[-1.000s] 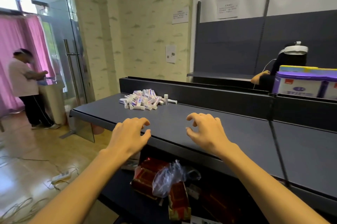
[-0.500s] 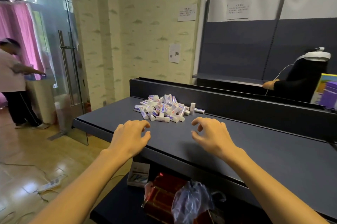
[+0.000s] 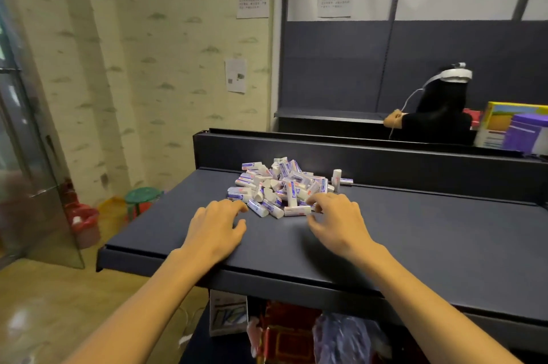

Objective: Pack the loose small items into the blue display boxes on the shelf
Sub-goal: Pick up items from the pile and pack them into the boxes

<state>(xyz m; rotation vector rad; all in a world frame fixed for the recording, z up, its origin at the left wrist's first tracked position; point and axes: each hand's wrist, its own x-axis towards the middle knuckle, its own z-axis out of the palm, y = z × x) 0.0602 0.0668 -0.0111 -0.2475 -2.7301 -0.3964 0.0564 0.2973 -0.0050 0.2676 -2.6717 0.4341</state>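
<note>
Both hands have closed in on the pile of small tubes [image 3: 281, 185] at twelve o'clock. The left hand [image 3: 215, 225] hovers loosely curled and empty; the right hand's [image 3: 338, 222] fingertips touch the pile's edge, so gathering is about to start.

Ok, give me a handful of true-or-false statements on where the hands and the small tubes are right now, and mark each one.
1. The pile of small tubes lies on the dark shelf. True.
2. One tube stands upright at the pile's right edge. True: the upright tube stands by the shelf's back rail.
3. The left hand has a fistful of tubes lifted off the shelf. False: it holds nothing, its fingers loosely curled just short of the pile.
4. The right hand is far from the pile. False: its fingertips are at the pile's near right edge.
5. A blue display box sits open beside the pile. False: none shows on this shelf surface.
</note>
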